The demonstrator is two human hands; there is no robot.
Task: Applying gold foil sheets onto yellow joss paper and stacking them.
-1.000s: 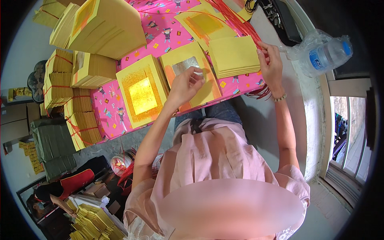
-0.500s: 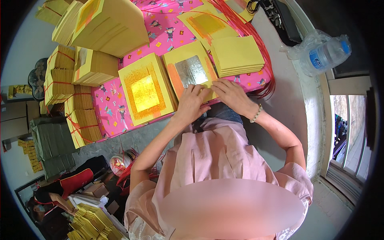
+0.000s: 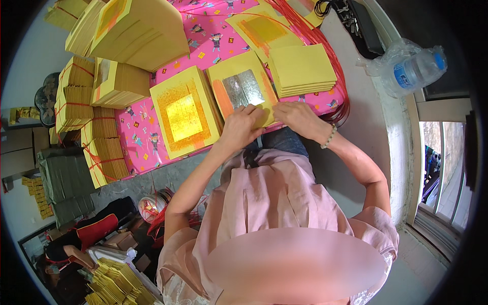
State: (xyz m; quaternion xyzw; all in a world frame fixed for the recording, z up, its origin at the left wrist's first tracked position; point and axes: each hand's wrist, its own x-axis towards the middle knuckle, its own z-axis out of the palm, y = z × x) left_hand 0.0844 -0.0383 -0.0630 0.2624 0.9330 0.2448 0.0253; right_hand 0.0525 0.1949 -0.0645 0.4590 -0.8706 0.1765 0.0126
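Note:
A stack of yellow paper sheets with a silver foil square (image 3: 243, 90) and orange edging lies in front of me at the table's near edge. My left hand (image 3: 240, 127) is on its near edge, fingers curled down over the paper beside the foil. At the near right corner of the same stack, my right hand (image 3: 301, 119) has its bent fingers closed at the paper's edge. Fingertips are partly hidden. To the left sits a stack with a gold foil square (image 3: 184, 118); to the right, a plain yellow stack (image 3: 302, 71).
A pink patterned cloth (image 3: 134, 157) covers the table. Tied yellow bundles (image 3: 76, 107) and tall stacks crowd its left side. Red strings (image 3: 325, 48) hang over the right edge. A plastic bottle (image 3: 414, 68) lies on the ledge. Another person (image 3: 96, 231) is at lower left.
My left hand's fingers have bunched closer together at the near edge. My right hand has shifted slightly right, with its fingers more bent. The stacks stay in place.

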